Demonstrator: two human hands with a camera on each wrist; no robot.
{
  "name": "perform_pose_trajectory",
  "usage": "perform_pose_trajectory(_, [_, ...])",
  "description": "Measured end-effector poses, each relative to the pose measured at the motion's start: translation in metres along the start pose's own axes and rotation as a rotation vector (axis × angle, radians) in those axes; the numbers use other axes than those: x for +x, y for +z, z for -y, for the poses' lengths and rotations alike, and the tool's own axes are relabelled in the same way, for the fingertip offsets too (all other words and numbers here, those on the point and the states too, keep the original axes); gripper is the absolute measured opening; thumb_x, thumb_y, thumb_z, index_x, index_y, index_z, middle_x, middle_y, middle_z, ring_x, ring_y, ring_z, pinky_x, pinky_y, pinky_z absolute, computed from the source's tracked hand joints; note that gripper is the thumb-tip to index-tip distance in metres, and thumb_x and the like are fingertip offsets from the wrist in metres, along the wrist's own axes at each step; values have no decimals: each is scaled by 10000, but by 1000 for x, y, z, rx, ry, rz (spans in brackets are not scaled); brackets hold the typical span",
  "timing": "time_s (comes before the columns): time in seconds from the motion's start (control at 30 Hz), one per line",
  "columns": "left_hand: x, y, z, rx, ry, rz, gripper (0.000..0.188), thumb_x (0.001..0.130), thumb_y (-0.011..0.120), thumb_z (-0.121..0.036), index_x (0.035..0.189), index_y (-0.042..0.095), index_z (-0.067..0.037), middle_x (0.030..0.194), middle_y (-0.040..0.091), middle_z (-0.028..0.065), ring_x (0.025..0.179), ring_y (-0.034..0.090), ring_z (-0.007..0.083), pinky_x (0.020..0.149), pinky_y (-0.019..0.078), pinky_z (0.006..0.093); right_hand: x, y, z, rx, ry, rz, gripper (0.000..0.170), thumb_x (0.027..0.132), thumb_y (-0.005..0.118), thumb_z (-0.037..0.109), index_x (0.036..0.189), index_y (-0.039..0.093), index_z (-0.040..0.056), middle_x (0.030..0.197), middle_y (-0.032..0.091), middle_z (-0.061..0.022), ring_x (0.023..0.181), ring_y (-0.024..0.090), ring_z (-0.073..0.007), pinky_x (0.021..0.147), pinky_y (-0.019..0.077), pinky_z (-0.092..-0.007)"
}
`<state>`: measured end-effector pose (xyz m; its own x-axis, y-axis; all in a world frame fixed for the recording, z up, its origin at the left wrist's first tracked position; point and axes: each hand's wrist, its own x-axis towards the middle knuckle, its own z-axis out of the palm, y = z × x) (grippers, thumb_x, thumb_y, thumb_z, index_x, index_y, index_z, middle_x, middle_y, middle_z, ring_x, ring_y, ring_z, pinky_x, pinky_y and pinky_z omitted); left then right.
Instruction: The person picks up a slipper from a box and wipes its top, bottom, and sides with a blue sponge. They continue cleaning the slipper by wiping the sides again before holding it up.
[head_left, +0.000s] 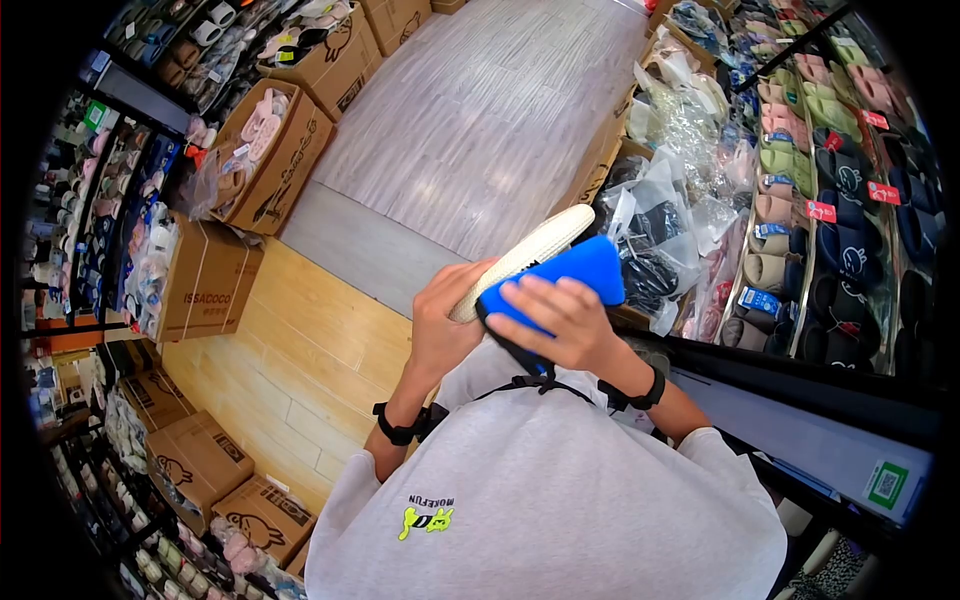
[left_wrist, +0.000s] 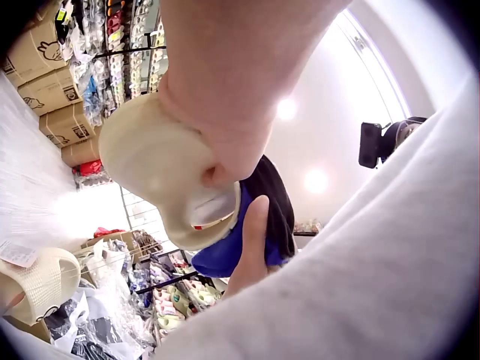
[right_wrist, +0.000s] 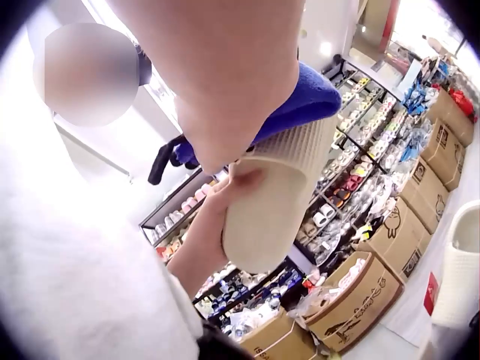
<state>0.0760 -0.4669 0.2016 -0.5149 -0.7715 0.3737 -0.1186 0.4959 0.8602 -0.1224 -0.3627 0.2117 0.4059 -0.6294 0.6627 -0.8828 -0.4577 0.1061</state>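
Toward the head view's middle, my left hand (head_left: 445, 312) grips a cream slipper (head_left: 545, 238) with a textured upper, held up before the grey shirt. Its thumb reaches onto the slipper's smooth footbed (right_wrist: 266, 217) in the right wrist view. My right hand (head_left: 562, 318) holds a soft blue pad (head_left: 597, 268) with a black side and strap, fingers spread across it. From the left wrist view, the right thumb (left_wrist: 255, 232) presses along the black side (left_wrist: 271, 202). The blue pad overlaps the slipper's edge in the head view.
Another cream slipper (left_wrist: 45, 285) with a paper tag shows at the left wrist view's edge. Shelves of slippers (head_left: 790, 190) line the right, beside bagged stock (head_left: 655, 230). Cardboard boxes (head_left: 210, 280) stand along the left. Wood-look flooring (head_left: 300, 340) runs between them.
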Motion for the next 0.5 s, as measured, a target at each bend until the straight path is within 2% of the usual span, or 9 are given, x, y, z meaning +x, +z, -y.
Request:
perform_pose_trajectory(0.07, [2,1,0,-27,1,-8,525,777,786,74,1288,776,-43,1254,802,130,1143,752,324,979,595,400,-5,5,1,8,-78,6,396,1062,572,231,1418,743,264,1501,686,-15,1403,614,-174,1221,379,-390])
perform_pose_trajectory(0.13, [-1,1,2,29,-11,-12,533,770,775,89,1286,772,-41,1257,800,132,1145,751,322,989,592,397,-2,0,-9,40,-30,9,386,1046,592,235,1396,753,266,1502,686,-24,1379,637,-199,1225,384,-415])
perform_pose_trajectory(0.2, [-3,1,2,15,-30,-22,550,757,770,97,1290,767,-41,1258,799,133,1144,751,323,996,590,393,-1,-4,-12,132,143,-21,384,1018,649,243,1386,759,257,1490,692,-45,1374,639,-227,1210,404,-438])
perform_pose_trajectory(0.27, [-3,0,2,-13,-95,-26,509,779,788,95,1276,774,-16,1234,799,148,1121,759,274,990,578,364,5,-2,-11,214,284,-109,389,956,746,263,1341,783,227,1458,707,-68,1353,644,-271,1169,446,-468])
perform_pose_trajectory(0.33, [-2,1,-1,4,-101,-26,505,779,780,100,1271,774,-14,1227,800,147,1124,757,277,994,577,368,4,0,-4,143,264,-120,359,971,721,243,1323,793,235,1466,704,-63,1342,653,-269,1160,455,-454])
perform_pose_trajectory(0.43, [2,5,2,-3,-45,-51,558,746,778,97,1287,768,-41,1265,801,125,1148,750,311,1003,586,389,1,1,7,33,34,14,380,1033,615,224,1383,760,256,1480,699,-36,1371,644,-212,1179,426,-401])
perform_pose_trajectory(0.47, [4,4,3,11,4,-45,548,749,788,93,1281,771,-39,1268,801,121,1148,750,310,1000,586,388,-1,7,9,-3,-47,-14,383,1048,592,230,1398,748,248,1477,702,-20,1375,641,-186,1201,400,-389])
perform_pose_trajectory(0.5, [5,3,3,24,53,-38,539,752,799,89,1276,774,-38,1271,802,118,1149,750,308,997,586,388,-2,5,6,13,-39,-6,379,1044,602,225,1392,750,253,1477,703,-16,1370,644,-188,1211,392,-391])
